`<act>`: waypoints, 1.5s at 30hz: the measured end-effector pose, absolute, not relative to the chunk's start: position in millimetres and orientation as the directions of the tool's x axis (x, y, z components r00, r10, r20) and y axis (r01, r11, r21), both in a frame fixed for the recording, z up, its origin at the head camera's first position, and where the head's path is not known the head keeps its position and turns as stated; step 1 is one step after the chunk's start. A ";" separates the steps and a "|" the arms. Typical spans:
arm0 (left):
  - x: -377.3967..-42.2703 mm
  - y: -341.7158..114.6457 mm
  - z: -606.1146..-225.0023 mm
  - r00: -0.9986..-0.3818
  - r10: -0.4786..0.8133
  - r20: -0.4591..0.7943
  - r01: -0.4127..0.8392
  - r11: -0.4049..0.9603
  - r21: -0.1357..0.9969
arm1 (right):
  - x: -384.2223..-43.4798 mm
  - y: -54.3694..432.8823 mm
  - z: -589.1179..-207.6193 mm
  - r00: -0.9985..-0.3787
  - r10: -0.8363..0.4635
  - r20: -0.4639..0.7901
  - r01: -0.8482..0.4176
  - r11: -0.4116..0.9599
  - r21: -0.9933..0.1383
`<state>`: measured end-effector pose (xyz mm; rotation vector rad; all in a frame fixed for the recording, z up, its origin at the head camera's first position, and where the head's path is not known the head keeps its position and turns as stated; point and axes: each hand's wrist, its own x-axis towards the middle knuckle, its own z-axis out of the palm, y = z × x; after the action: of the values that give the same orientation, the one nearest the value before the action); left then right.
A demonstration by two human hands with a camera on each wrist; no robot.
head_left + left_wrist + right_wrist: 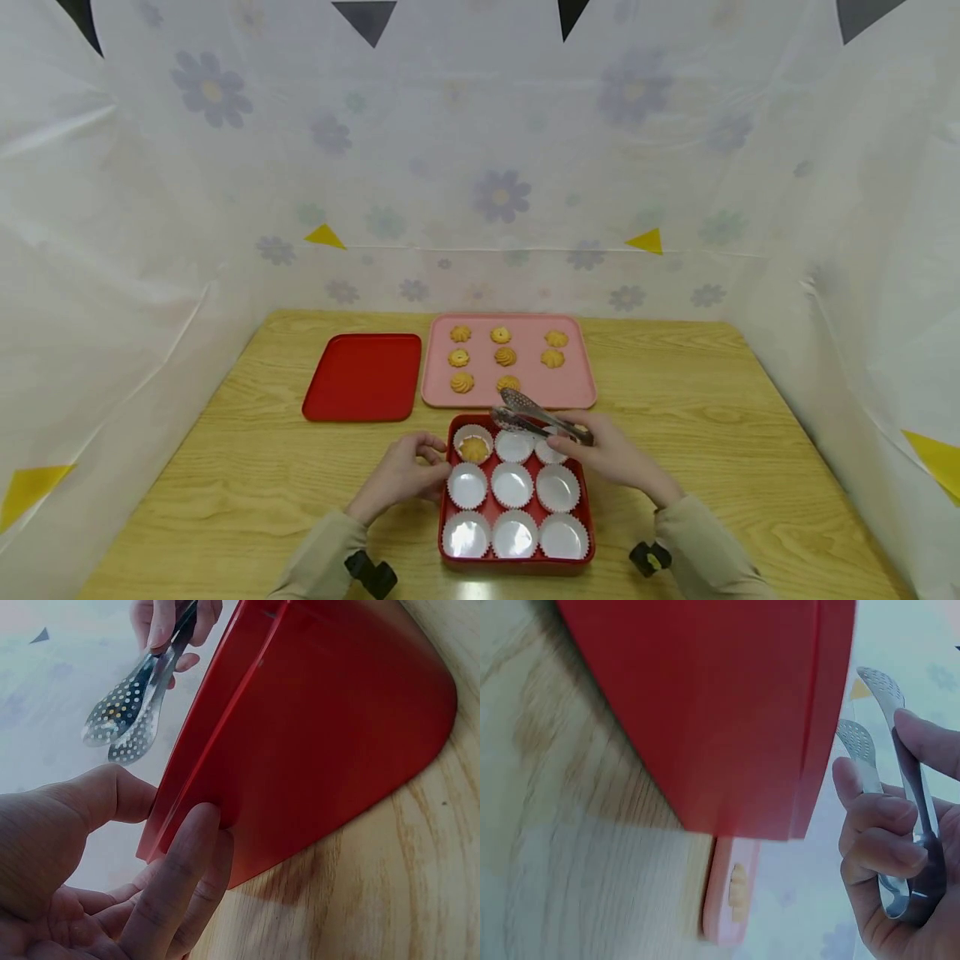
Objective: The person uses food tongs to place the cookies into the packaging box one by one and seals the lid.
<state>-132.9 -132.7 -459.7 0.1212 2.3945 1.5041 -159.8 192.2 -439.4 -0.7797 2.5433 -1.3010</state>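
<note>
A deep red box (515,565) stands near me, lined with several white paper baking cups (512,485) in rows. One piped cookie (473,450) lies in the far-left cup. With thumb and curled fingers, my left hand (408,473) holds the box at its left rim; in the left wrist view the fingers (176,874) lie against its outer wall. Above the far-right cups my right hand (609,450) grips metal tongs (536,410). Their perforated ends point left and stand apart with nothing visible between them, as the right wrist view also shows.
Beyond the box lies a pink tray (528,397) with several piped cookies (506,357) on it. Left of that tray is a flat red tray (363,379). The wooden table (675,375) is bounded by white flower-printed sheeting (420,283) at the back and sides.
</note>
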 end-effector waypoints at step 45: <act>-132.8 -133.6 -460.6 -0.953 0.237 -0.187 -0.056 0.469 0.881 | -234.0 220.5 -435.2 -0.981 -0.160 -0.106 -0.098 0.892 -0.442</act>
<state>-132.8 -133.6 -460.6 0.1547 2.4369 1.4778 -234.0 220.5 -435.2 -0.1999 2.9187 -0.6709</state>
